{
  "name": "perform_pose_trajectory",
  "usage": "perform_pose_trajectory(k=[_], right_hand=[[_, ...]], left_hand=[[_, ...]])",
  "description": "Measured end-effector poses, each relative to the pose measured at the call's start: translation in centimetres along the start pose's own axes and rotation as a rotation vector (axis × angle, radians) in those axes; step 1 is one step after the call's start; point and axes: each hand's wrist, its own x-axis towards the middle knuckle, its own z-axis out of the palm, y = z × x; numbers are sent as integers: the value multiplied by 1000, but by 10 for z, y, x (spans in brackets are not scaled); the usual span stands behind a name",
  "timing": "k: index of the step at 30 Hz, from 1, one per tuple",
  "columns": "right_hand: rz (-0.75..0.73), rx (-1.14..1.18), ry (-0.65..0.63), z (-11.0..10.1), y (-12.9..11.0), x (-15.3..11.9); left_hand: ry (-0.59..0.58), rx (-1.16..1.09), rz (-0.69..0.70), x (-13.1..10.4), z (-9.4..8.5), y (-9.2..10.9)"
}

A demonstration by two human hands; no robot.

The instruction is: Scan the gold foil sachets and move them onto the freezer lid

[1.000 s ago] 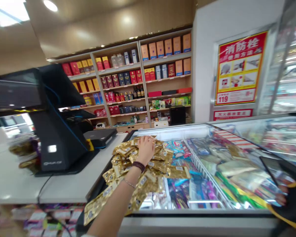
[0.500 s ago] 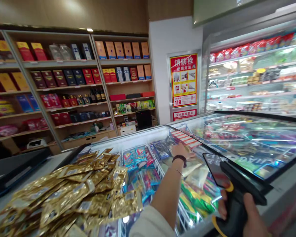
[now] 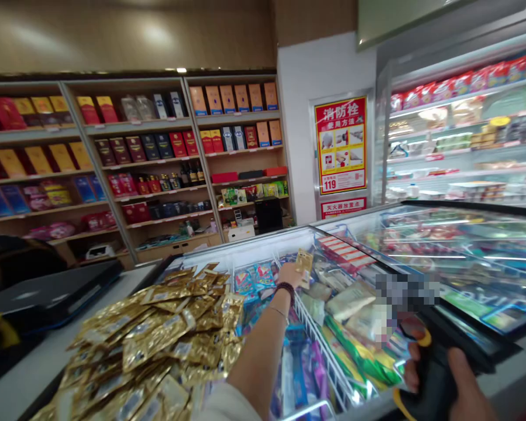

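My left hand (image 3: 290, 275) reaches over the open chest freezer and holds a small gold packet (image 3: 304, 268) upright above the wire divider. A dark bead bracelet circles that wrist. To the left, a large heap of gold foil packets (image 3: 158, 333) lies across the freezer's near left part. At the lower right my right hand (image 3: 464, 380) is wrapped round the grip of a black and yellow handheld scanner (image 3: 433, 356), whose upper part is partly blurred out. Blue packs (image 3: 254, 278) and green-yellow packs (image 3: 355, 351) lie in the freezer baskets.
A white wire divider (image 3: 319, 333) splits the baskets. Red-and-white boxes (image 3: 344, 251) lie at the back. The sliding glass lid (image 3: 464, 245) covers the right side. A black flat device (image 3: 52, 292) sits on the left counter. Stocked shelves stand behind.
My left hand has moved left from the far basket and has lifted out a gold packet. The view has shifted slightly left. My right hand still holds the scanner.
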Motion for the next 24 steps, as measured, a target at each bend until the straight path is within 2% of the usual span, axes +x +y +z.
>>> perform_pose_trajectory(k=[3,7,10,13,18,21,24], right_hand=[[19,-46,-10,7,-2,0],[29,-151,-42,16,4,-3],[40,-282,-165,32,15,-15],[-40,-488,-347,54,27,-37],[-333,-939,-615,84,35,-69],[-531,-1184,-729,93,29,-72],[-670,-1313,-789,99,22,-69]], left_hand=[[16,-181,-18,-28,-31,-22],[25,-798,-66,-72,-71,-56],[88,-1016,-92,-102,-94,-77],[126,-1071,-59,-123,-104,-85],[109,-1003,38,-140,-111,-81],[81,-899,68,-140,-118,-81],[146,-723,90,-136,-129,-85]])
